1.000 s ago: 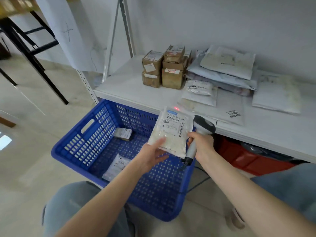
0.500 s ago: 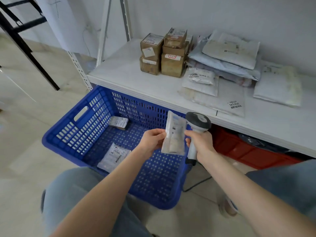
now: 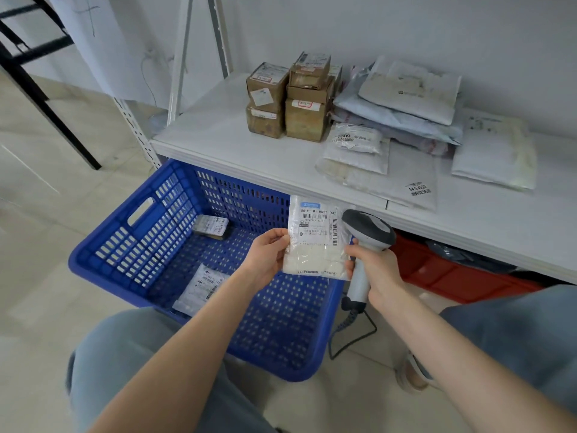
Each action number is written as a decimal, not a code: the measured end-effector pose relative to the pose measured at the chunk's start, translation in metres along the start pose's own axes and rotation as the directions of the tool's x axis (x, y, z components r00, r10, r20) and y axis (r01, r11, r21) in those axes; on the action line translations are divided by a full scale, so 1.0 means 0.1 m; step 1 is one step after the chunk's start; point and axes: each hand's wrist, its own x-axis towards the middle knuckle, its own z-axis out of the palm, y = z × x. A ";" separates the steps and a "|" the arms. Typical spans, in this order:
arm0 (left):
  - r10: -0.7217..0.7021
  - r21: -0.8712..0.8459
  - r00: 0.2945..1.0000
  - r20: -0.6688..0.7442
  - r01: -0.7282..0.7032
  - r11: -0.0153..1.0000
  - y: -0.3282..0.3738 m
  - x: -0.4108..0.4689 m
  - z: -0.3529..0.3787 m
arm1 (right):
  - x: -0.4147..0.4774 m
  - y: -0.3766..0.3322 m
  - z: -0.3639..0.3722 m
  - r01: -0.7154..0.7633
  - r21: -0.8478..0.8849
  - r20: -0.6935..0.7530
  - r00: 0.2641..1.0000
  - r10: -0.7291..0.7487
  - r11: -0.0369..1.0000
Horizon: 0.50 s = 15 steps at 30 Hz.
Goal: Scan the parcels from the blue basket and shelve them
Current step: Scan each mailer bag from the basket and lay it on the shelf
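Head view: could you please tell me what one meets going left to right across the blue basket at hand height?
small boxed parcel → left hand → held parcel → scanner

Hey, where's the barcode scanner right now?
Head view, right of centre: the right hand grips the scanner beside the white parcel, over the right edge of the blue basket.

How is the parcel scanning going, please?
Left hand holds white parcel. Right hand grips scanner. Small parcel and flat parcel lie in blue basket. Nothing blocks the shelf.
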 end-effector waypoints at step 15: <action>0.046 0.239 0.980 -0.194 0.002 0.971 -0.14 0.10 0.00 | -0.48 0.14 -0.08 0.161 -0.291 0.061 0.987 -0.150 0.943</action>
